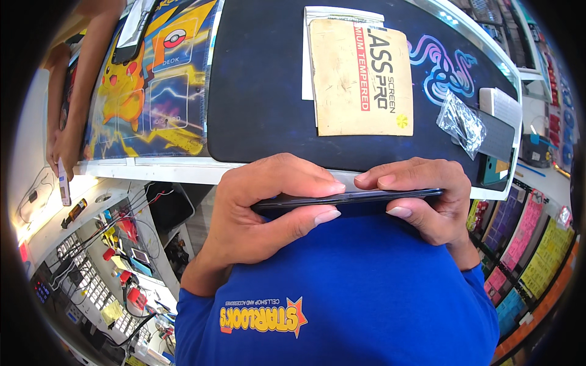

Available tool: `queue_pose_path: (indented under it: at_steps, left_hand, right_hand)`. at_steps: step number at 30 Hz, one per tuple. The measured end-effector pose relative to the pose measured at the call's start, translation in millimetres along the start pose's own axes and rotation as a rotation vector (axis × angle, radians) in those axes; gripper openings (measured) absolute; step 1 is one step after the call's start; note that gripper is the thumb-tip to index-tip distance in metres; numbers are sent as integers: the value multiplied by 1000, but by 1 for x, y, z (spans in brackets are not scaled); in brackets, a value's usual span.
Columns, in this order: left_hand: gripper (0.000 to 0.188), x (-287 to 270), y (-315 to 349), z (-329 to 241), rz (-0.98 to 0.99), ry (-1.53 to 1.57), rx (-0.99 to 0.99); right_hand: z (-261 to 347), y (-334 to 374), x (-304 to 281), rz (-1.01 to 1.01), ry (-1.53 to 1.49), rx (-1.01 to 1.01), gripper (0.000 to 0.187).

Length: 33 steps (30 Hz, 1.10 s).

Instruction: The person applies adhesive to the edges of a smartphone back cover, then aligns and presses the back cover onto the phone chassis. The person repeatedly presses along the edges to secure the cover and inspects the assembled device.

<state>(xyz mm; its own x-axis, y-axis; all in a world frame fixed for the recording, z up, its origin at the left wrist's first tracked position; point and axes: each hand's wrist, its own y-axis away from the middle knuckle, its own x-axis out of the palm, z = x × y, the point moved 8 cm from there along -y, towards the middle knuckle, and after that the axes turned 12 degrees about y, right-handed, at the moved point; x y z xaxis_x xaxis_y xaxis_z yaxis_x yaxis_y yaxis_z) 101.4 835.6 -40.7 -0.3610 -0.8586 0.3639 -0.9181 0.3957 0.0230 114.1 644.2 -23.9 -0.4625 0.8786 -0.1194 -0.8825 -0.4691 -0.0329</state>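
A thin dark smartphone [366, 196] is held level, almost edge-on to me, in front of my blue shirt. My left hand [262, 210] is closed on its left end, thumb on the near side and fingers on the far side. My right hand [433, 195] pinches the right end in the same way. The fingertips of both hands come close together near the phone's middle. Its screen face is too steeply angled to make out. Just beyond lies a cream screen-protector envelope [342, 85], over a white sheet.
A black desk mat [262, 79] covers the white-edged counter. Right of the envelope are a crumpled clear plastic wrapper [462, 125] and a dark flat device [497, 137]. Left lies a yellow cartoon mat [165, 104]; another person's hand [64, 146] holds a small white device [63, 183].
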Motion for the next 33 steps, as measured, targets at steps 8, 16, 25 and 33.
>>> queue_pose_path:
  at_steps: [8, 16, 25, 33]
  left_hand:
    - [27, 6, -12, -18, 84, -146, -137]
    - [25, 15, -20, -23, 88, -281, 76]
    - [27, 11, -25, -25, 89, -311, 65]
    - [28, 10, -25, -28, 70, -323, 116]
  right_hand:
    - [3, -5, 1, 46, 60, -22, 23]
    - [1, -5, 1, 41, 65, -17, 23]
    - [2, 2, -8, -54, -48, 6, 25]
    - [-1, 4, -6, -61, -156, 69, 31]
